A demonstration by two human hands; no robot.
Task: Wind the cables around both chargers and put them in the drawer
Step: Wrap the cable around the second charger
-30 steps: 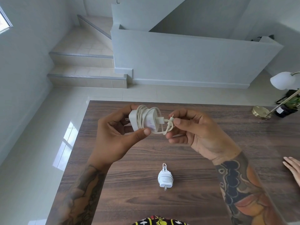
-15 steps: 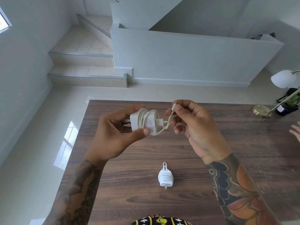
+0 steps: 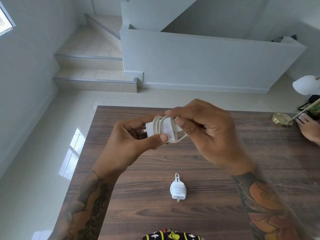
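Both hands were up over the wood table point(image 3: 225, 170), working the same piece. Your left hand point(image 3: 131, 144) gripped the charger point(image 3: 160, 129) by its body, thumb on the near face, fingers behind it, prongs pointing left and clear of your palm. Your right hand point(image 3: 204, 134) was curled in from the right, fingertips pinching the cable point(image 3: 181, 138) tail at the top edge of the block; several turns already sat around the body, with one slack loop hanging under it. That block read as light and rigid with smooth plastic faces, likely to slip if squeezed on the flats alone, so holding it across the edges, off the wraps, looked right. Cable looked thin and springy: it would probably unwind unless the end got tucked under a turn or stayed pinned. Connector end was hidden under your fingers, couldn't tell its position. Second charger point(image 3: 178, 189) lay on the table near you, well apart from both hands, fully wound, a small loop standing up at its far end, prongs toward you. I'd take that one around the wrapped middle so the coil stays put. Drawer wasn't in view. At the right edge sat a brass lamp base point(image 3: 279, 118) with another person's hand point(image 3: 310, 129) beside it.
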